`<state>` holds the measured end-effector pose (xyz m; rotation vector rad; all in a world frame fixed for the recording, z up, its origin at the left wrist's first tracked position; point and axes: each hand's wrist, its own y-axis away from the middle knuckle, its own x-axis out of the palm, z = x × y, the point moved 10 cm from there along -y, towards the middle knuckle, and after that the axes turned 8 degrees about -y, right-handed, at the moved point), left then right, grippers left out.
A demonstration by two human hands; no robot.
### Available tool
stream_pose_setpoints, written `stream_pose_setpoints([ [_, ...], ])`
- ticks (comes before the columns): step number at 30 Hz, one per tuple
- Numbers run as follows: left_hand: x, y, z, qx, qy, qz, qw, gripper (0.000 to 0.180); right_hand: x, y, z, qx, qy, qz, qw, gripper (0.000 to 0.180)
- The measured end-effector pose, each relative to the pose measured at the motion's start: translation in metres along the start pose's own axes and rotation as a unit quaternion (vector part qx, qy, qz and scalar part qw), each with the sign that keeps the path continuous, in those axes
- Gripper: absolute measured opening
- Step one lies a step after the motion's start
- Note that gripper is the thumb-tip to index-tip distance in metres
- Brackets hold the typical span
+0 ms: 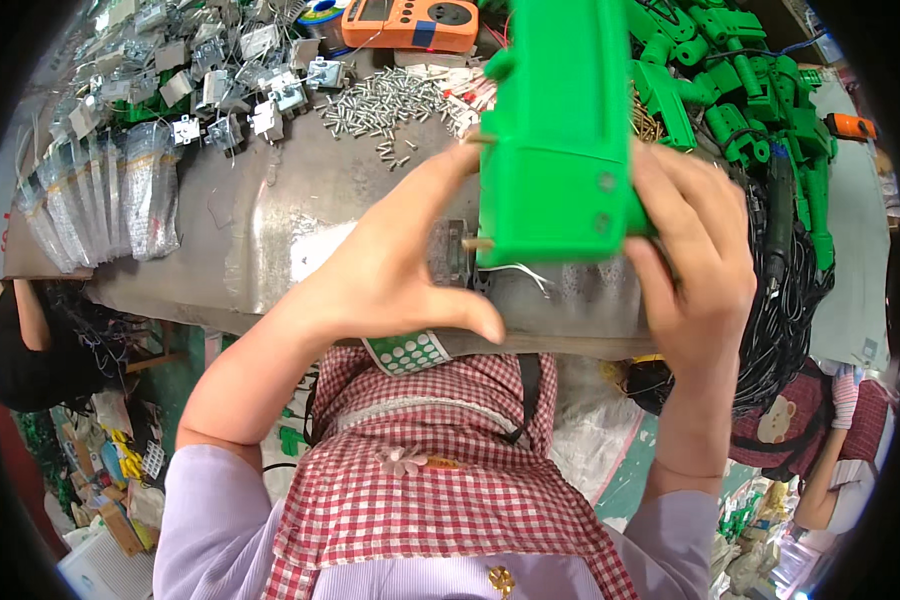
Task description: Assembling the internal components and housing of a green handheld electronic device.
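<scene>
A large green plastic housing (555, 150), with two screw heads on its near end, is raised above the workbench. My right hand (695, 235) grips it from the right side, fingers bent against its edge. Two brass-coloured pins (480, 243) stick out of its left side. My left hand (390, 250) is beside that side with the thumb stretched out and apart from the housing. Its fingertips reach the upper pin and partly pass out of sight behind the housing, so contact is unclear. Below the housing, a thin white wire (530, 275) lies on the bench.
Small metal screws (385, 105) lie heaped on the metal workbench (225, 235), near an orange multimeter (410, 22). Switch-like parts (225, 75) and bagged strips (105, 200) fill the left. Green housings (745, 75) and black cables (780, 310) crowd the right. Other people work at both sides.
</scene>
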<state>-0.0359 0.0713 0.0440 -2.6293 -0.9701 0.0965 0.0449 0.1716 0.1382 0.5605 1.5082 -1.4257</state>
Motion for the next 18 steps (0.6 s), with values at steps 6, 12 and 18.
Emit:
stream_pose_setpoints([
  [6, 0.029, 0.018, 0.040, 0.076, -0.537, 0.177, 0.821, 0.062, 0.059, 0.056, -0.004, 0.052, -0.141, 0.015, 0.989, 0.055],
  [12, 0.014, 0.010, 0.036, 0.024, -0.516, 0.091, 0.851, 0.068, 0.083, 0.086, -0.041, 0.138, -0.047, 0.128, 0.981, 0.056],
  [18, 0.009, 0.011, 0.040, 0.009, -0.503, 0.115, 0.857, 0.074, 0.075, 0.041, -0.029, 0.077, -0.018, 0.186, 0.979, 0.053],
])
